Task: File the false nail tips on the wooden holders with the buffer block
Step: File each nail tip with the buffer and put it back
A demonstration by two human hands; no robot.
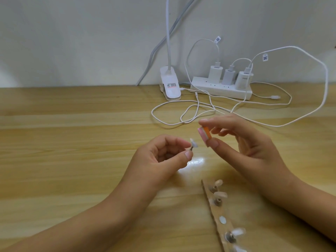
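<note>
The surface [63, 133] is pale wood with long stripes in it. The person's left hand [163, 153] is held up above it. Its grip is small and tight: the thumb and first finger pinch a little dark holder [190, 148], and the other fingers curl in. A white false nail tip [194, 143] sits on top of that holder and points up.

Far back by the wall stands a white clip lamp [170, 84].

Just to the right of the nail tip is the buffer block [205, 134], pink, white and orange. It is close to the tip, with a small gap between them. A wooden strip [216, 215] lies on the surface near the person. It has more nail tips [220, 194] on round holders, and one shiny round spot [222, 219] with nothing on it. The ones at the near end look blurry.

At the back is a white power strip [221, 90] with three plugs in it.

The right hand [254, 146] holds the block up in the air. Its grip pinches the block between the thumb below and the fingers on top. White cables [309, 110] loop over the surface behind it.
</note>
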